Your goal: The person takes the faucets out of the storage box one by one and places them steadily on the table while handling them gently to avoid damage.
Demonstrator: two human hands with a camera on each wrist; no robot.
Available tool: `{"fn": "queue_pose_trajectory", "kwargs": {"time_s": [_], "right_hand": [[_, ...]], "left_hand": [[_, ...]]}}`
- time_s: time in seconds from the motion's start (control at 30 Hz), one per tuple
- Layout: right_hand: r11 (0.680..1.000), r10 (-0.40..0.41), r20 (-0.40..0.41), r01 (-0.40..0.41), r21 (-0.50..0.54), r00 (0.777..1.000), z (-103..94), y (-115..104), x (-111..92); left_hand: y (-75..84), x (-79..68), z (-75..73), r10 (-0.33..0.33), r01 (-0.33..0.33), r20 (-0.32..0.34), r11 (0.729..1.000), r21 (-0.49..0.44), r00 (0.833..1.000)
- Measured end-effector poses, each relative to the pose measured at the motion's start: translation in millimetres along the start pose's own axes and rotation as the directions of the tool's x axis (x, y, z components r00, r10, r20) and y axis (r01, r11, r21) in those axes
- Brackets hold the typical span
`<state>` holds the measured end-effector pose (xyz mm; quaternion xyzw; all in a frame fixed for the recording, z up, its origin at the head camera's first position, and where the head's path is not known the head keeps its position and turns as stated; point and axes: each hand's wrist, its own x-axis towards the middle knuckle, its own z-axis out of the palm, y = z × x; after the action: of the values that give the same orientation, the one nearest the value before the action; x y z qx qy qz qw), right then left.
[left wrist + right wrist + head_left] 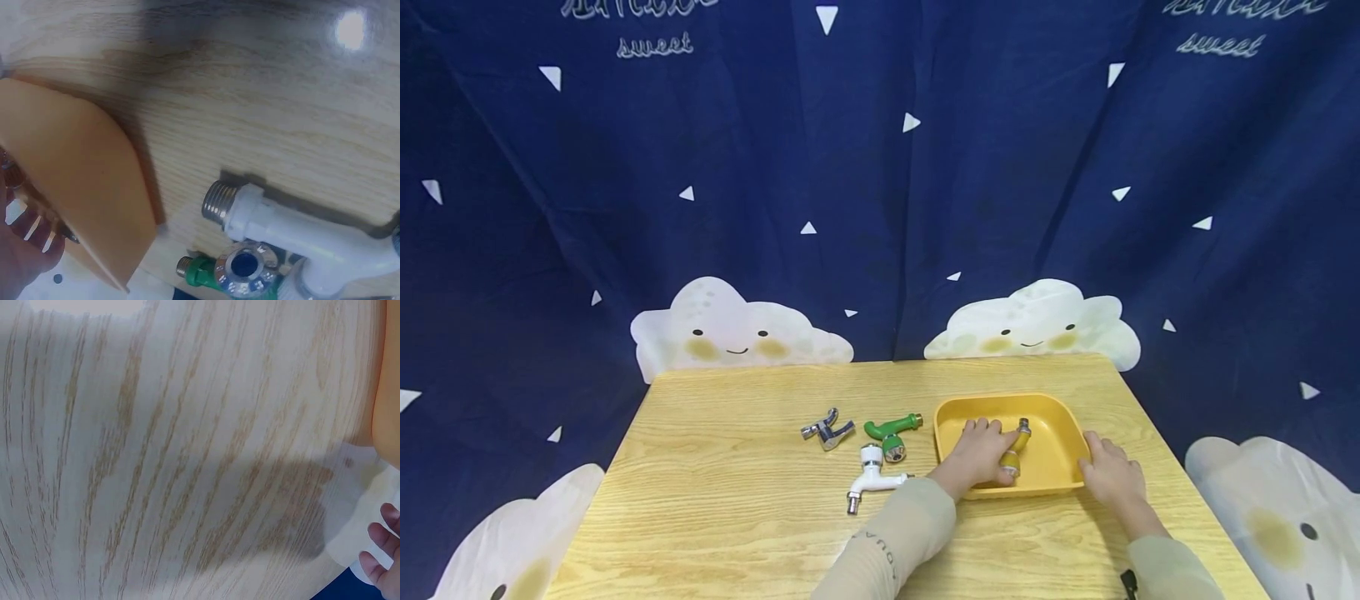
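A yellow tap [1022,440] with metal ends lies low inside a yellow plastic basin [1060,408]. My left hand [976,454] reaches over the basin's near left side and grips the tap, thumb at its near end. The left wrist view shows curled fingers [40,234] behind the basin wall [94,169], with metal ends of the tap beside them. At the basin's right rim my right hand [1112,475] holds the edge, its thumb at the rim. Only its fingertips [372,565] show in the right wrist view, near the basin wall [390,394].
Left of the basin lie a white tap [872,479], a green tap [891,432] and a small chrome tap [827,431]. They rest on the wood-grain table [715,483]. Behind it hangs a dark blue curtain [865,167] with cloud prints.
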<state>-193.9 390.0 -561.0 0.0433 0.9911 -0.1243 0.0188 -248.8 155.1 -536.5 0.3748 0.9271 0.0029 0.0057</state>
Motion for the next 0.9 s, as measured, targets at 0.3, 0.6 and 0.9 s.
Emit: {"fn": "queue_pose_trajectory", "kwargs": {"time_s": [0.3, 0.6, 0.9], "right_hand": [[0.999, -0.01, -0.003, 0.01, -0.032, 1.0, 1.9, 1.7, 2.6], [0.999, -0.022, -0.003, 0.022, -0.027, 1.0, 1.5, 1.9, 2.5], [0.999, -0.022, -0.01, 0.021, -0.03, 1.0, 0.1, 0.8, 1.2]], "left_hand": [[-3.9, -7.1, -15.8, -0.004, 0.004, -0.043, 1.0, -0.001, 0.999], [-17.3, -24.0, -33.2, -0.01, 0.01, -0.106, 1.0, -0.002, 0.994], [-33.8, -48.4, -44.2, -0.032, 0.032, -0.154, 0.999, -0.002, 0.988]]}}
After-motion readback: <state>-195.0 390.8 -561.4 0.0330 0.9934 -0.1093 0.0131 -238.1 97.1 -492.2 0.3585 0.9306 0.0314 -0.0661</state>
